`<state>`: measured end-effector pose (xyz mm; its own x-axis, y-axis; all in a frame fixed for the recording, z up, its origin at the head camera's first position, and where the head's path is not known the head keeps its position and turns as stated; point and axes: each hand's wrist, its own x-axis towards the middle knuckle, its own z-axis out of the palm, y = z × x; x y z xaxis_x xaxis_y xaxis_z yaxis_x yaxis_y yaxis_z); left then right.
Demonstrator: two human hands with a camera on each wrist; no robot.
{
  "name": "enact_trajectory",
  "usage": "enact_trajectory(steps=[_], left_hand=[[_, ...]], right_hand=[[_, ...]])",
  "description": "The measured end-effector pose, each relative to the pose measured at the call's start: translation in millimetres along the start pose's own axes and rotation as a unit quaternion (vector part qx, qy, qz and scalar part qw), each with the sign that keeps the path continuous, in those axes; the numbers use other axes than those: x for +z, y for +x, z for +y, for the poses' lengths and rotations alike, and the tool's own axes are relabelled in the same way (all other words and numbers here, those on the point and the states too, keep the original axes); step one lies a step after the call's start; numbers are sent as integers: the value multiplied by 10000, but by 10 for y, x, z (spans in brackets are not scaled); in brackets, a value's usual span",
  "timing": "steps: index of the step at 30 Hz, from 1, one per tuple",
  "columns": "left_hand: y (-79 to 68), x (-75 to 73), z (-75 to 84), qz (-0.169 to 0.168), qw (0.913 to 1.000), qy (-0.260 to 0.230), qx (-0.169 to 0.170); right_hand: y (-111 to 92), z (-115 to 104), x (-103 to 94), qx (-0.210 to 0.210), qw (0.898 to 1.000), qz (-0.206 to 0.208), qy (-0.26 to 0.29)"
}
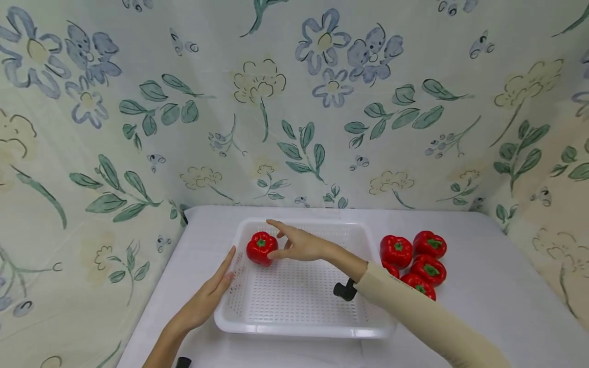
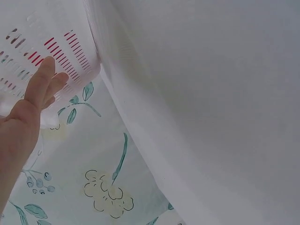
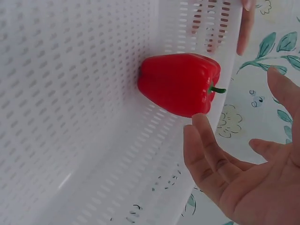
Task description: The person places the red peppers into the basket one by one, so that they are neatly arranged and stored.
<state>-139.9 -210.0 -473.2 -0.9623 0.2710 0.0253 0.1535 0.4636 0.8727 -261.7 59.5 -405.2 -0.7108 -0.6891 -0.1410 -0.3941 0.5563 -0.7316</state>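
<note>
A red bell pepper [image 1: 261, 249] with a green stem stands in the far left corner of a white perforated plastic basket [image 1: 299, 329]. My right hand [image 1: 301, 244] is over the basket beside this pepper, thumb and fingers spread apart. In the right wrist view the fingers [image 3: 206, 159] are loosely bent close to the pepper [image 3: 180, 83], not wrapped round it; whether a fingertip touches it I cannot tell. My left hand [image 1: 209, 296] rests against the basket's left wall with its fingers extended. The left wrist view shows those fingers [image 2: 44, 82] flat on the slotted side.
Several more red bell peppers [image 1: 430, 270] lie grouped on the table to the right of the basket, partly hidden by the right sleeve [image 1: 414, 312]. The white-covered table [image 1: 483, 286] ends at a floral cloth [image 1: 294, 102] behind and at the sides.
</note>
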Motion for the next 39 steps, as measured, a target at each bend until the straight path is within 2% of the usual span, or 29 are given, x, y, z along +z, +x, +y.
enact_trajectory(steps=[6,10,14,22,32,39], left_hand=[[-19,-22,-14,12,10000,-10,78],[-27,-24,-17,-36,9999,-49,110],[-24,-21,-14,-105,9998,-135,75],[-26,-22,3,-178,9997,-159,77],[-29,-20,29,-159,9998,-134,72],[-28,-7,40,-149,9997,-163,70]], right_hand=[[-239,-117,-253,-12,9997,258,-8],[-409,-72,-412,-96,9992,381,-79],[-687,14,-604,12,9976,660,-193],[-1254,395,-917,278,9871,1468,-567],[-1806,775,-1151,789,9710,2094,-840],[-2264,1159,-1308,1227,9562,2466,-995]])
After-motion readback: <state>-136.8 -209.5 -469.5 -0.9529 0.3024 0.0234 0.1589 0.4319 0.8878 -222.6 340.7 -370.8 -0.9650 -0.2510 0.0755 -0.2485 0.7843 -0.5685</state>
